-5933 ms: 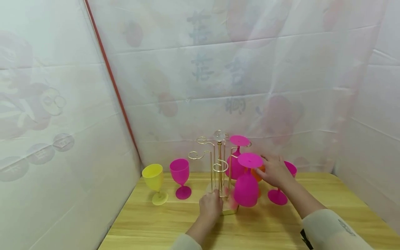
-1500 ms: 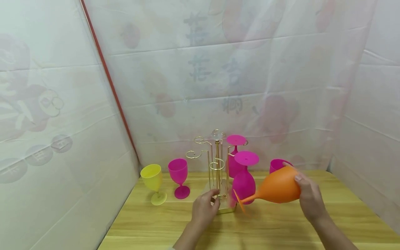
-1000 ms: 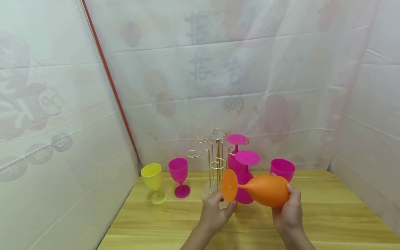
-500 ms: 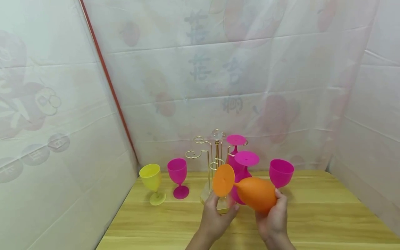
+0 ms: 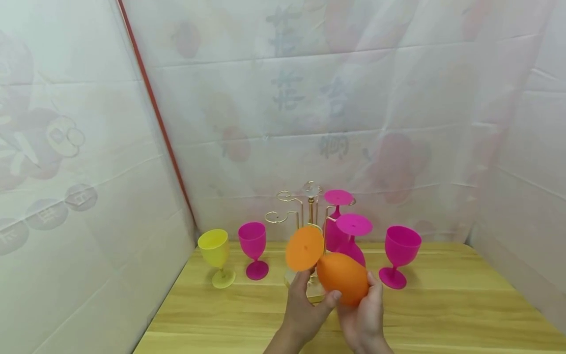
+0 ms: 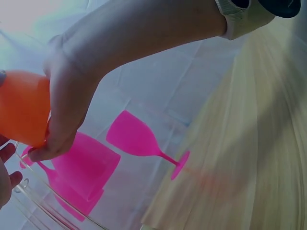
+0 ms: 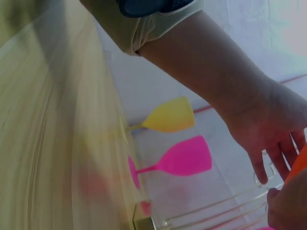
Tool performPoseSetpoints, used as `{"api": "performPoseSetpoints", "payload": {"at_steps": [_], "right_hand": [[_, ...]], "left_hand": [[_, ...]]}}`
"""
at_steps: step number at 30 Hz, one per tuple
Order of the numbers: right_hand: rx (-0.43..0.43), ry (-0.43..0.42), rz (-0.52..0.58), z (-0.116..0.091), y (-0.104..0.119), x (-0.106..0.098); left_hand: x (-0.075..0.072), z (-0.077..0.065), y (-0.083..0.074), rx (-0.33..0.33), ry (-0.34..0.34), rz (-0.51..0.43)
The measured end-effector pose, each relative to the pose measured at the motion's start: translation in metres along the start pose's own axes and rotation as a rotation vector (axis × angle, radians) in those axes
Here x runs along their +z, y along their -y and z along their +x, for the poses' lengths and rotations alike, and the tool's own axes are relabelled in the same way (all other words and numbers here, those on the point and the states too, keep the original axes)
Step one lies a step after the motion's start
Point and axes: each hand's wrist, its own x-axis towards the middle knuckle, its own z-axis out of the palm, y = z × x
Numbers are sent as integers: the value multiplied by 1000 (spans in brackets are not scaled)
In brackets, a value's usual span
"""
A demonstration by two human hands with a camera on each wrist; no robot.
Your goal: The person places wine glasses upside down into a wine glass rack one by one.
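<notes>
Across most of the frame hangs a pale sheet [image 5: 265, 98]; below it, a wooden table [image 5: 199, 314] fills the bottom. Just below centre stands a gold rack [image 5: 311, 211]. At lower centre the right hand [image 5: 364, 314] grips the orange glass [image 5: 342, 278] by its bowl, fingers curled round it. The left hand [image 5: 305, 312] is just beside, fingers apart and extended behind the foot; whether they touch the glass I cannot tell. The orange glass tilts in front of the rack, foot towards the upper left. Two pink glasses [image 5: 354, 224] hang inverted at the rack's right; a third pink glass [image 5: 401, 246] stands right of them, while a fourth pink glass [image 5: 253, 240] and a yellow glass [image 5: 215, 248] stand upright left of centre. Smallest are the bare hooks [image 5: 276, 222] at the rack's left.

The step in hand looks like turning the orange glass foot-up; the next move probably calls for bringing its stem level with a bare hook, clear of the hanging pair.

The right wrist view reveals the left fingers straight and spread, largely hidden by the foot in the head view. The left wrist view shows the right hand's grasp from its other side, but no yellow glass.
</notes>
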Motion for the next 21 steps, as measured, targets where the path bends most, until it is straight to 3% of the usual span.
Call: {"api": "performPoseSetpoints", "payload": {"at_steps": [3,7,14,17,21], "right_hand": [[21,11,20,3,-4,6],[75,8,58,6,-10,14],[105,25,77,12,-20,22],[108,32,77,15,-24,26],[101,48,76,18,-27,31]], "left_hand": [[-3,2,1,-24,6,2],[-8,6,1,-103,11,-12],[-16,9,0,-337,-55,-125],[-19,11,1,-373,-73,-171],[-22,14,2,-374,-88,-233]]}}
